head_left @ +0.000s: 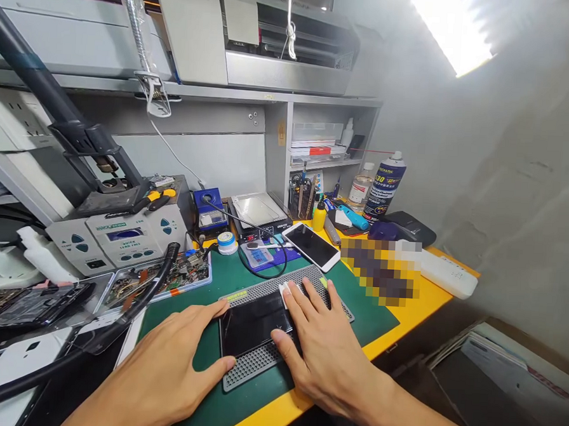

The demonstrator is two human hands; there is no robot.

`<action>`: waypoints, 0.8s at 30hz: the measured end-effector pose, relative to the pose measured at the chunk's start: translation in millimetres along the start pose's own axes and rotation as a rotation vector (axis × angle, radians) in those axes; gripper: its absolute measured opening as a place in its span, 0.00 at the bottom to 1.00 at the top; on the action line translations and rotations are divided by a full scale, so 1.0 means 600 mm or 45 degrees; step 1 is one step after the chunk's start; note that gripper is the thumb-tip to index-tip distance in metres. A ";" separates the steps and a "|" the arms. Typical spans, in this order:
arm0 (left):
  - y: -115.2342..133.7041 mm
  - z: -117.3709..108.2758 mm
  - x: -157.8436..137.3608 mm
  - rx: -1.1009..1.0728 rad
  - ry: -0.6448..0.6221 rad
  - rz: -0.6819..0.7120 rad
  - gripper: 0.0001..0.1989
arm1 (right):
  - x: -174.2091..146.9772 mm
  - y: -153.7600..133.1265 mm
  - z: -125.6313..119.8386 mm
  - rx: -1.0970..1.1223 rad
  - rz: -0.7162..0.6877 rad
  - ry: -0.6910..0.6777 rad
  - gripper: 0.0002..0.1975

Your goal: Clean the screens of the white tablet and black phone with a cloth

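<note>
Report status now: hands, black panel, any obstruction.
Left hand spread at left end of black panel; right hand over right end, with white cloth. Panel on perforated grey mat. Obstruction: right hand hides panel's right end.

Single view, worn on the head, facing forward and steeply down over a yellow bench [273, 421]; left hand [176, 357] and right hand [323, 345] nearest the lens, reaching in from the bottom edge to a black-screened device [252, 329] just below frame centre. Broad take: shelf unit [275, 133] and large printer-like machine [287, 72] farther back, along the top. Rework station [125, 236] and black hose [153, 295] at left, bare grey wall [529, 181] filling the right, bright lamp [451, 24] glaring in from upper right
</note>
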State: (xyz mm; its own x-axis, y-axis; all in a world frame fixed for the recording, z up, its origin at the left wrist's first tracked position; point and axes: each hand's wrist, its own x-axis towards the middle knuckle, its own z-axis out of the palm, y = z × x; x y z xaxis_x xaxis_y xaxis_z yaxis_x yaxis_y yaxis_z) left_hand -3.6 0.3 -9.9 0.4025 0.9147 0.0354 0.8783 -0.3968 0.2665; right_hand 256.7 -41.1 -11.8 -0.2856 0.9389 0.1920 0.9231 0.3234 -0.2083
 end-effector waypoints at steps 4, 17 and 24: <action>-0.003 0.000 0.001 0.000 0.011 0.010 0.37 | 0.008 0.003 0.003 -0.024 0.038 0.023 0.34; 0.016 -0.020 -0.004 -0.084 -0.077 -0.033 0.35 | 0.010 -0.002 0.009 -0.020 -0.030 0.012 0.35; 0.027 -0.034 -0.005 -0.170 -0.101 -0.043 0.36 | 0.023 -0.041 0.015 0.083 -0.126 -0.021 0.37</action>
State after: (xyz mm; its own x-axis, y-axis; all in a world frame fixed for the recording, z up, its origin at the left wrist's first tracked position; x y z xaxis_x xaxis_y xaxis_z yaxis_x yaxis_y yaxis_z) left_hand 4.0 -7.2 14.2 0.3968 0.9165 -0.0502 0.8519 -0.3473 0.3920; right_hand 228.0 -35.2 -12.6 -0.3791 0.9036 0.1994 0.8716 0.4211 -0.2511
